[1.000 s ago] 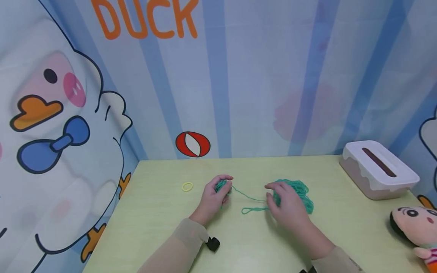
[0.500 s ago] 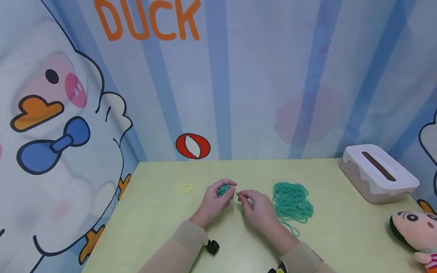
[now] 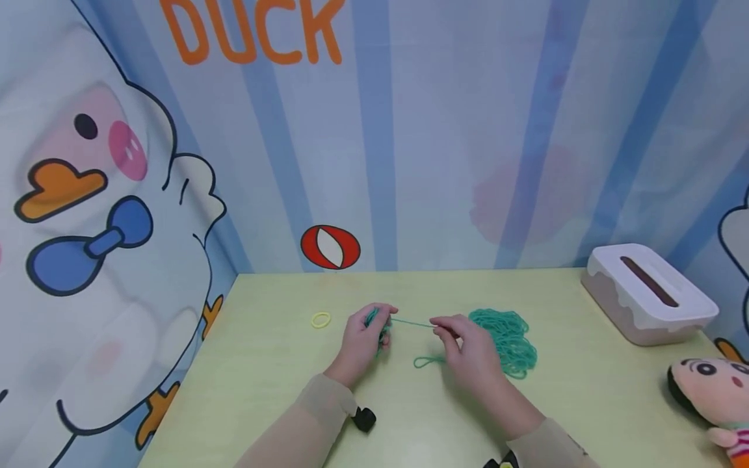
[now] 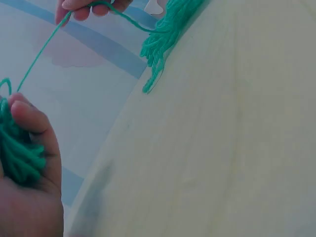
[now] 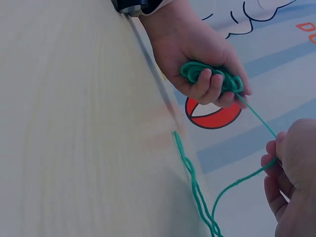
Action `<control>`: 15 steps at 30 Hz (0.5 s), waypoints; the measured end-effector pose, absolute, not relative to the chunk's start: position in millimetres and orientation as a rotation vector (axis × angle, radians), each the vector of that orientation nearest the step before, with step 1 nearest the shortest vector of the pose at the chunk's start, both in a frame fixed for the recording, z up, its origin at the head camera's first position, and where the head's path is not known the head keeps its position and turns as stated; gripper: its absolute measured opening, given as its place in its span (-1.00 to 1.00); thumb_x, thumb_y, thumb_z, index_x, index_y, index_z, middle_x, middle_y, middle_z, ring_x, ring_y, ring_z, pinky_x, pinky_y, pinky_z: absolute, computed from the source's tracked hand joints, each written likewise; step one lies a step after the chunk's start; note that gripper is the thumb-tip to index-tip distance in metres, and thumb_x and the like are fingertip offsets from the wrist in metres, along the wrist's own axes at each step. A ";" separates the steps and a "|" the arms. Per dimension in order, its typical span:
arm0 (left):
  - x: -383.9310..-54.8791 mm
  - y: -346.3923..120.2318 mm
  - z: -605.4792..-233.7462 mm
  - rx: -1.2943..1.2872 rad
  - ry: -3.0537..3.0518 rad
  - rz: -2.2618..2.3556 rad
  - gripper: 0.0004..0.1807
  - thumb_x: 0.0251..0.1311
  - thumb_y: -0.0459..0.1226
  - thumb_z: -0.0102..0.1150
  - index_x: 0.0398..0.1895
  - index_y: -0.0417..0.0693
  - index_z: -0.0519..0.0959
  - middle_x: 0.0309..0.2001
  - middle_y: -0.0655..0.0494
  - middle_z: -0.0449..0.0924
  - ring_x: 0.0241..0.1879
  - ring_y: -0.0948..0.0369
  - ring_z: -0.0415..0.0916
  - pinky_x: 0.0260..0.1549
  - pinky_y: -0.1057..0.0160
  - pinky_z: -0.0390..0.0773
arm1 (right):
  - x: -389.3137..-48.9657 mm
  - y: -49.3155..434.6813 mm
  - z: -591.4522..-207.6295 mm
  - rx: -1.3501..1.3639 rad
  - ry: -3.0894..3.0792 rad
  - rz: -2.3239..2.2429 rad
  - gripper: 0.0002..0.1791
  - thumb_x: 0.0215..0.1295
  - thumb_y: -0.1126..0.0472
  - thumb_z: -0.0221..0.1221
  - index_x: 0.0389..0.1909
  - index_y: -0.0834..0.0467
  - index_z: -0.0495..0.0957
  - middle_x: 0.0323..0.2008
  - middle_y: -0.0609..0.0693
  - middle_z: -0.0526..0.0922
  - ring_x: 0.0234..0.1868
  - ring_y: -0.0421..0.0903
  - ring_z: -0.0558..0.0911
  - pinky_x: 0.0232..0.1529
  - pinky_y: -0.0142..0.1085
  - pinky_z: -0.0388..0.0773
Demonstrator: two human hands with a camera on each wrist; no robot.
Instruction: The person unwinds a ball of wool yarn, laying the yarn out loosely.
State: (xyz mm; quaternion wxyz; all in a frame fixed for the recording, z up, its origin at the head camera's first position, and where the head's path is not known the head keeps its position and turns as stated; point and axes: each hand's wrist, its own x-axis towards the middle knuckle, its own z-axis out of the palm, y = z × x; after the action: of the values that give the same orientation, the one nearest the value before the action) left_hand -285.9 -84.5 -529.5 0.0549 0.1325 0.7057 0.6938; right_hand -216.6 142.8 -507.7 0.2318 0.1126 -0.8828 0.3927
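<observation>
My left hand (image 3: 359, 341) grips a small bundle of green yarn (image 5: 207, 78), its fingers curled round the coils. A single strand (image 3: 412, 322) runs taut from that bundle to my right hand (image 3: 471, 351), which pinches it between thumb and fingertips. Past the pinch the strand sags toward a loose pile of green yarn (image 3: 509, 341) on the table, just beyond my right hand. A loop of yarn (image 3: 428, 361) pokes out on the tabletop to the left of that hand. In the left wrist view the yarn bundle (image 4: 19, 153) fills the left palm.
A yellow ring (image 3: 320, 320) lies on the pale table (image 3: 263, 377), left of my left hand. At the back right stands a tissue box (image 3: 649, 292) with a white lid. A plush doll (image 3: 714, 396) sits at the right edge. A printed duck curtain (image 3: 433, 130) closes off the back.
My right hand came in from the pile to the left hand, then drew back to the right, pulling the strand taut. The left hand kept hold of the bundle and shifted slightly.
</observation>
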 end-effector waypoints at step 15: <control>-284.6 -84.5 -527.5 0.438 2.294 2.025 -0.66 0.52 -0.10 0.40 0.14 -0.12 0.63 -0.01 0.02 0.69 -0.21 0.15 0.62 -0.15 0.33 0.70 | -194.9 213.1 -493.2 0.330 -2.240 0.873 -0.79 0.29 0.46 0.48 -0.11 0.18 0.83 -0.32 -0.06 0.82 -0.32 -0.27 0.69 -0.30 -0.64 0.52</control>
State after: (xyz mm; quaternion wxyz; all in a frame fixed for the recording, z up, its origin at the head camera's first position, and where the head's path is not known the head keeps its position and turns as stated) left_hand -284.6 -84.5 -527.5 0.0255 0.1415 0.7420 0.6548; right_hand -194.9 213.1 -493.2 0.3499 0.1274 -0.8647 0.3371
